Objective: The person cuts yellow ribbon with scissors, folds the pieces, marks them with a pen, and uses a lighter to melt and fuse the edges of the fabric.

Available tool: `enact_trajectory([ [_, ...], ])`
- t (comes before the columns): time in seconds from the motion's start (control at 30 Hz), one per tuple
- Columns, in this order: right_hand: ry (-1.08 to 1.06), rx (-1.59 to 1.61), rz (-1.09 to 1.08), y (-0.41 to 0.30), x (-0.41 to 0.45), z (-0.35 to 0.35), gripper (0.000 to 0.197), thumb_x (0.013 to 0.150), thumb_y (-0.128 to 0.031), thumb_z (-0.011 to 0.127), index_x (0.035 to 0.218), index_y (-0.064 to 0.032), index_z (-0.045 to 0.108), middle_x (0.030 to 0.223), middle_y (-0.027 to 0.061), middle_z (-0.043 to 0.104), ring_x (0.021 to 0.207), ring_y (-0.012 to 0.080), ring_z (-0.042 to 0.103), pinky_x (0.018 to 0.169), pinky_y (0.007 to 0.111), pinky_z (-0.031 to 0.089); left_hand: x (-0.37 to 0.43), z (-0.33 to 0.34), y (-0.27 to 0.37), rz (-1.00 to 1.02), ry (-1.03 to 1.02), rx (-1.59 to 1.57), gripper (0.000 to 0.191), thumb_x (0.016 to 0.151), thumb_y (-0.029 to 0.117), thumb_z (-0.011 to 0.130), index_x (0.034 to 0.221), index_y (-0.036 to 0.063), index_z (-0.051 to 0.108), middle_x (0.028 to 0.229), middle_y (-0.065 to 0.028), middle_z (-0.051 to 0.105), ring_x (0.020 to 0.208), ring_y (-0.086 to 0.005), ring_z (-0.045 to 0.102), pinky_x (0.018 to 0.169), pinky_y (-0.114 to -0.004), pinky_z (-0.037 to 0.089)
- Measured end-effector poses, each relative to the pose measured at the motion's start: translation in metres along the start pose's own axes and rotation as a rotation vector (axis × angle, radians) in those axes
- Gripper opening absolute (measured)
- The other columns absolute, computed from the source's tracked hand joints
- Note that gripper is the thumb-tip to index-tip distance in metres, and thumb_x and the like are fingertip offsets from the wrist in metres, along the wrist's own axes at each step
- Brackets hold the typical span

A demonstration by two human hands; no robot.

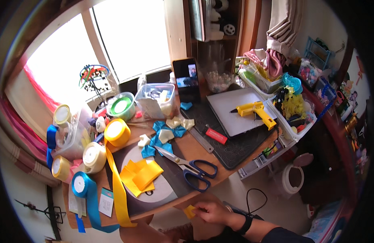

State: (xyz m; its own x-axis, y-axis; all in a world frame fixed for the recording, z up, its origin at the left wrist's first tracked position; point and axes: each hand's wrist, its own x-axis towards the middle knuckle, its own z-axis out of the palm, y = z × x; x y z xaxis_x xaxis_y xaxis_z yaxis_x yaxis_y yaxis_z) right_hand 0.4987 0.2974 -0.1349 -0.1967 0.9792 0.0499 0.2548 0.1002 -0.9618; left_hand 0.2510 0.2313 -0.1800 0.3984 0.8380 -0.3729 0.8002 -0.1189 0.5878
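Observation:
Below the table's front edge, my right hand (211, 212) pinches a small piece of yellow ribbon (190, 211). My left hand cannot be made out. Before me on the table lie overlapping cut yellow ribbon pieces (144, 174). Scissors (187, 167) with dark blue handles lie slightly open to their right. Folded blue ribbon pieces (158, 141) and cream ones (166, 135) are grouped behind. A yellow ribbon roll (117, 132) has its long tail hanging over the front edge; a teal ribbon roll (79, 184) is at the left.
A yellow glue gun (253, 111) rests on a grey flat board (235, 121) at the right. Near it are a red small box (216, 135) and a metal ruler (202, 140). A phone (186, 80) stands upright at the back. Craft-filled bins (291, 136) line the right side.

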Motion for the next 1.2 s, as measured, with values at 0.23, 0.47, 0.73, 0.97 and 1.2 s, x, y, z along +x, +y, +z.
enact_trajectory([
  [0.23, 0.129, 0.345, 0.245, 0.056, 0.021, 0.014, 0.010, 0.088, -0.012, 0.056, 0.091, -0.0036, 0.060, 0.065, 0.0040, 0.059, 0.048, 0.0091, 0.054, 0.042, 0.024, 0.041, 0.054, -0.069, -0.030, 0.144, 0.632, 0.007, 0.037, 0.078, -0.002, 0.051, 0.113, 0.0025, 0.057, 0.108, -0.0212, 0.059, 0.103, -0.0364, 0.055, 0.089, -0.039, 0.043],
  [0.47, 0.075, 0.539, 0.194, 0.111, -0.027, 0.078, 0.015, 0.092, -0.012, 0.051, 0.088, 0.0024, 0.054, 0.068, 0.0129, 0.062, 0.040, 0.0154, 0.055, 0.033, 0.021, 0.040, -0.038, 0.001, -0.104, -0.074, 0.549, -0.222, 0.032, 0.084, 0.000, 0.055, 0.116, 0.0004, 0.056, 0.093, -0.0166, 0.065, 0.085, -0.0205, 0.064, 0.074, -0.029, 0.049],
  [0.73, -0.069, 0.389, 0.311, 0.091, -0.071, 0.105, 0.016, 0.090, -0.013, 0.055, 0.096, 0.0008, 0.061, 0.066, 0.0063, 0.062, 0.044, 0.0083, 0.055, 0.038, 0.018, 0.041, -0.092, 0.040, -0.088, -0.089, 0.286, -0.574, 0.026, 0.083, 0.001, 0.059, 0.109, -0.0011, 0.059, 0.091, -0.0117, 0.066, 0.082, -0.0159, 0.064, 0.073, -0.026, 0.050],
  [0.97, -0.121, 0.383, 0.367, 0.085, -0.101, 0.122, 0.015, 0.091, -0.010, 0.054, 0.097, 0.0028, 0.060, 0.067, 0.0083, 0.062, 0.047, 0.0112, 0.058, 0.042, 0.020, 0.045, -0.051, 0.130, -0.081, 0.135, -0.509, -0.307, 0.029, 0.084, 0.028, 0.058, 0.092, 0.0014, 0.065, 0.087, -0.0164, 0.065, 0.080, -0.0287, 0.062, 0.077, -0.037, 0.047],
  [1.2, -0.121, 0.392, 0.350, 0.087, -0.097, 0.112, 0.016, 0.091, -0.011, 0.054, 0.097, 0.0029, 0.060, 0.069, 0.0080, 0.062, 0.048, 0.0122, 0.059, 0.042, 0.019, 0.045, -0.062, 0.105, -0.083, 0.011, 0.365, 0.423, 0.062, 0.077, 0.021, 0.066, 0.128, -0.0020, 0.041, 0.131, -0.0286, 0.036, 0.115, -0.0445, 0.039, 0.096, -0.045, 0.035],
])
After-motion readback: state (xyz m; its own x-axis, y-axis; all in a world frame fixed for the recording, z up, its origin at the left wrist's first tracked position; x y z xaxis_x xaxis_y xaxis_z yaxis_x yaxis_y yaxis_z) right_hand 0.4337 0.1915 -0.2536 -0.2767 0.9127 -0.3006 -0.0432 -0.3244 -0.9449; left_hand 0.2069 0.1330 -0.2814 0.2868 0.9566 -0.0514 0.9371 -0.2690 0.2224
